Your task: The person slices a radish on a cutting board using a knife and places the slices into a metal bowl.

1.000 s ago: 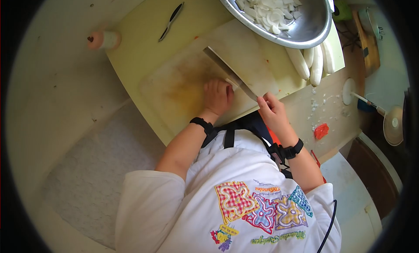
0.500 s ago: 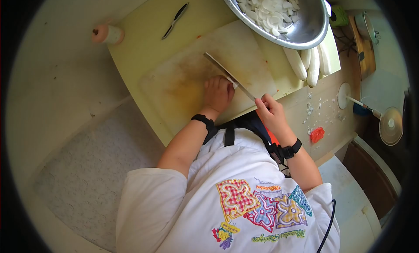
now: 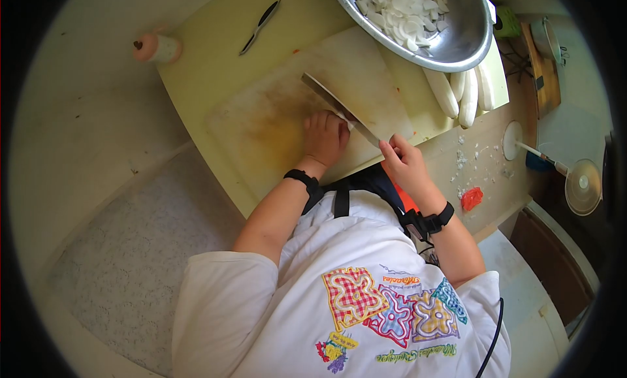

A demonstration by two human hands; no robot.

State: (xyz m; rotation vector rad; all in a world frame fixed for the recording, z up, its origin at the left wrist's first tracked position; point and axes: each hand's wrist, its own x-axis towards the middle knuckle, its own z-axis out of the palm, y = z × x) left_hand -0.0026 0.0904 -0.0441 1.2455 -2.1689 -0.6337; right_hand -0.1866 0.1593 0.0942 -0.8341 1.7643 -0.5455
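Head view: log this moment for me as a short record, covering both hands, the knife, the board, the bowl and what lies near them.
Right hand: grips the knife
Left hand: beside the blade; small white piece at its fingers, grip partly hidden
Knife: above the cutting board
Bowl: holds white slices
Beside bowl: long white vegetables, partly hidden
Beyond board: slim black-and-silver tool

Slim black-and-silver pen-shaped tool (image 3: 260,27) lying on pale yellow bench (image 3: 206,68). White bottle with pink top (image 3: 158,48) at the bench's left corner; can't tell what it stands on. Floor, right side: crumpled red plastic-looking piece (image 3: 471,198), white scraps (image 3: 462,159) near it, beige round-headed stand fan (image 3: 583,185) beyond.
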